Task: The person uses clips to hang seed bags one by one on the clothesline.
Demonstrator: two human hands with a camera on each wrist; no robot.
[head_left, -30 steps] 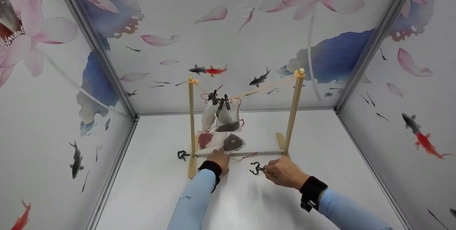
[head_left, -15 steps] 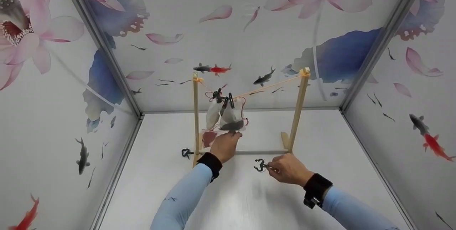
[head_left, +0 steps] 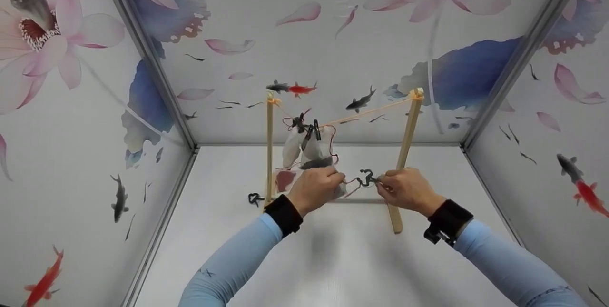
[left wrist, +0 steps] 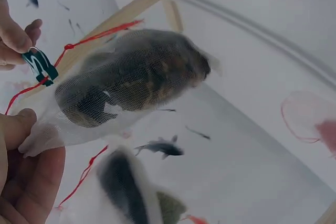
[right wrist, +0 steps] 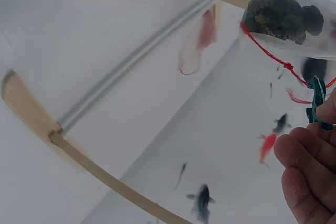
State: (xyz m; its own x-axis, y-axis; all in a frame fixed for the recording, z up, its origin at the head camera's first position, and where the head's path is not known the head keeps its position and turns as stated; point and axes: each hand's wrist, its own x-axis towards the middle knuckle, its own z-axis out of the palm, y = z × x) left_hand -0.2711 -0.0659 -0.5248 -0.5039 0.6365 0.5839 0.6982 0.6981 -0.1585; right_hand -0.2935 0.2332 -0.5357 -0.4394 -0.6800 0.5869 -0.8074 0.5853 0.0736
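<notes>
My left hand (head_left: 316, 187) pinches one end of a white mesh drawstring pouch (left wrist: 131, 74) with dark lumps inside, held above the tabletop. A red string (right wrist: 270, 51) trails from the pouch toward my right hand (head_left: 411, 190). That hand pinches a dark green clip (right wrist: 317, 100) between thumb and fingers, right beside the string; whether the clip bites on it I cannot tell. Behind my left hand, a pale pouch (head_left: 291, 150) and a dark-bottomed pouch (head_left: 316, 160) hang by black-looking clips (head_left: 299, 122) from an orange cord (head_left: 366, 113).
Two wooden posts, the left (head_left: 270, 150) and the right (head_left: 408, 135), carry the cord, and a pale crossbar (head_left: 366, 201) joins them low down. A pouch with reddish contents (head_left: 285, 179) lies behind the bar. Another dark clip (head_left: 255, 198) lies by the left post.
My left hand has picked up the dark-filled pouch from the tabletop and carried it up and right. My right hand has risen with the clip to the pouch's string.
</notes>
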